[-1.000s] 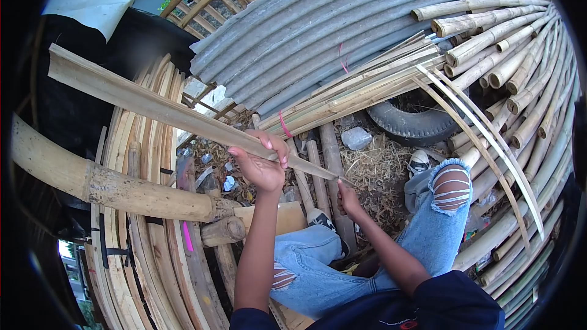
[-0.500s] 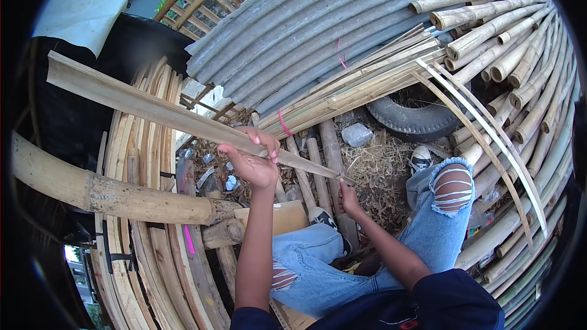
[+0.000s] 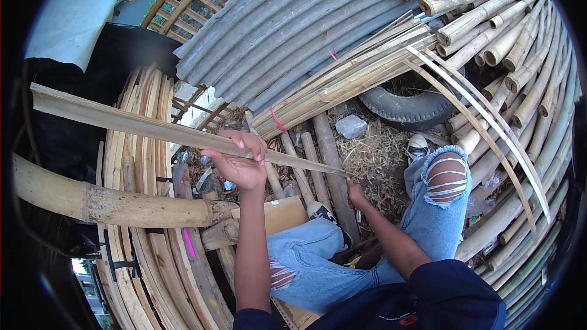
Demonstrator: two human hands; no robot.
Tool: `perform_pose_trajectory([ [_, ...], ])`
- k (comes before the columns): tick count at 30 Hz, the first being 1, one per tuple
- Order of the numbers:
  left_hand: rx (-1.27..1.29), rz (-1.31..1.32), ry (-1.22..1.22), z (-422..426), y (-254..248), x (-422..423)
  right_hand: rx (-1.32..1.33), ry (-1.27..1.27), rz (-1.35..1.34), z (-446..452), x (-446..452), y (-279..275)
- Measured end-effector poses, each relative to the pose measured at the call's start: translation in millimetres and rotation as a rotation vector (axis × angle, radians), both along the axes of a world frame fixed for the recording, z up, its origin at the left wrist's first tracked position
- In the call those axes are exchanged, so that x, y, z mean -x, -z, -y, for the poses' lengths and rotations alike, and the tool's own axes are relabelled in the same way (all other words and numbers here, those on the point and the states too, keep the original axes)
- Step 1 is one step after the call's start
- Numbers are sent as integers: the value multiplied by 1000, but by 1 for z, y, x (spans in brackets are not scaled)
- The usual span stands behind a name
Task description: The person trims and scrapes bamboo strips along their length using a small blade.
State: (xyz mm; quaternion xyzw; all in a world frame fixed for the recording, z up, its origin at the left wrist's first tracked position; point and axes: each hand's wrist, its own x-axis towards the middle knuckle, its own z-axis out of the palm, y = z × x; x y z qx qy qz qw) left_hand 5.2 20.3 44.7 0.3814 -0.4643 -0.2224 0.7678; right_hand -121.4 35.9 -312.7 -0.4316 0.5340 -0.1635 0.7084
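Observation:
A long split bamboo strip, hollow side showing, slants from the upper left down to the middle. My left hand supports it from below, fingers curled over its edge and thumb pointing away to the left. My right hand is closed in a fist at the strip's narrow lower right end. Something small and thin shows above that fist, too small to name. Beneath the left hand's side lies a thick bamboo pole, running in from the left.
Wood slats are stacked at left. Bundled bamboo strips with a pink tie lie ahead, before corrugated sheeting. An old tyre and a pile of bamboo poles are at right, with bent thin strips nearer.
The view has shifted slightly, so most things sit a little further left. The strip's upper left end sits lower. My right hand is slightly lower and right along the strip's end.

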Motion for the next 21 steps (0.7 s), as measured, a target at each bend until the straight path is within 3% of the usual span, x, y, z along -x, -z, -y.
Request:
perform_pose_trajectory([
  [2, -7, 14, 19, 3, -1, 5, -331, 20, 45, 4, 3, 7],
  [5, -6, 28, 42, 6, -1, 5, -133, 225, 460, -8, -27, -72],
  [8, 10, 26, 51, 5, 1, -2, -105, 198, 619, -19, -34, -115],
  [10, 28, 12, 51, 5, 1, -7, -69, 172, 583, -19, -31, -88],
  [12, 36, 23, -3, 4, 1, -8, 106, 185, 168, -17, -30, -9],
  [14, 37, 15, -8, 6, 1, -6, 32, 99, 36, -11, -21, 17],
  [16, 19, 10, 0, 9, -1, -4, -176, 166, 203, -9, -20, 12],
  [17, 20, 17, -18, 11, -2, -3, -306, 245, 401, -11, -25, -31],
  [19, 20, 18, -42, 12, 1, -3, -341, 205, 543, -15, -29, -89],
  [21, 33, 21, -16, 12, 0, -8, -368, 166, 695, -12, -31, -90],
])
